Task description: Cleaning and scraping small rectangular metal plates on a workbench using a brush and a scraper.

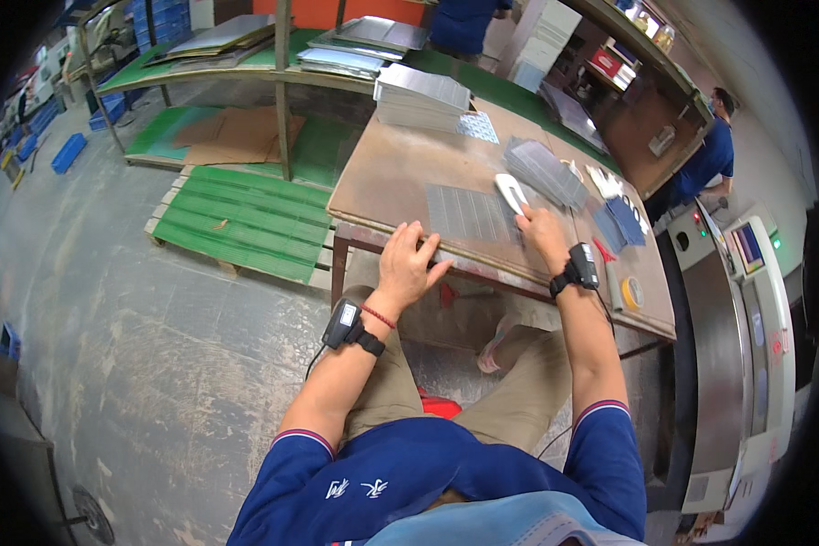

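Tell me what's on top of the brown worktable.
On the worktable: a flat gray sheet, a tall stack of gray plates, a lower gray pile, a yellow tape roll and other items. The right hand holds a white tool. What lies beneath both piles is hidden.

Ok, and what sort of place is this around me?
Most likely a factory workshop: a stack of thin grey sheets on a worktable, a green slatted pallet nearby, and a machine with a small screen at the right.
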Tool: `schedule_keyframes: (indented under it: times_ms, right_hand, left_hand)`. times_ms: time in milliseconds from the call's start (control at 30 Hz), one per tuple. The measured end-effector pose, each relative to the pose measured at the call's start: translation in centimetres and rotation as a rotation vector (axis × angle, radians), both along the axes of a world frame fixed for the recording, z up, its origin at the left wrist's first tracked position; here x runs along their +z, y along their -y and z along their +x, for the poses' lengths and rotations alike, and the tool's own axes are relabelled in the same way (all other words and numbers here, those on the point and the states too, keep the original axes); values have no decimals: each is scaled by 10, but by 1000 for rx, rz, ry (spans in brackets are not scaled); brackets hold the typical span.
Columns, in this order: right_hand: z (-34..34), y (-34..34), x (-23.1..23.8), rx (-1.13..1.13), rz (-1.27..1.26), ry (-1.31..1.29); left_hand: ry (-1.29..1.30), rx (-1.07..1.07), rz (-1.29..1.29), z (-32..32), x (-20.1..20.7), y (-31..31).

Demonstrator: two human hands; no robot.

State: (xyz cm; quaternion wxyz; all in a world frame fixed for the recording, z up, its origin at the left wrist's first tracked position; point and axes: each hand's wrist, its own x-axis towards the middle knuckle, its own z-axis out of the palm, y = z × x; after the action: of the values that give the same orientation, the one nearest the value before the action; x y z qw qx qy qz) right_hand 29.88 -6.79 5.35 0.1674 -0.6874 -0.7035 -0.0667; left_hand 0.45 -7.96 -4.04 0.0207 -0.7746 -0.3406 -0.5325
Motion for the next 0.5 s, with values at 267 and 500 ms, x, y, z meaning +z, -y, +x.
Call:
schedule_keyframes:
  times_ms: [267, 500]
  right_hand:
    - [-90, 1, -1, 353, -185, 137]
    - [38, -28, 2, -37, -100, -71]
  left_hand:
    - [-60, 48, -44, 8, 3, 2]
    - [-194, 37, -117, 10, 27, 0]
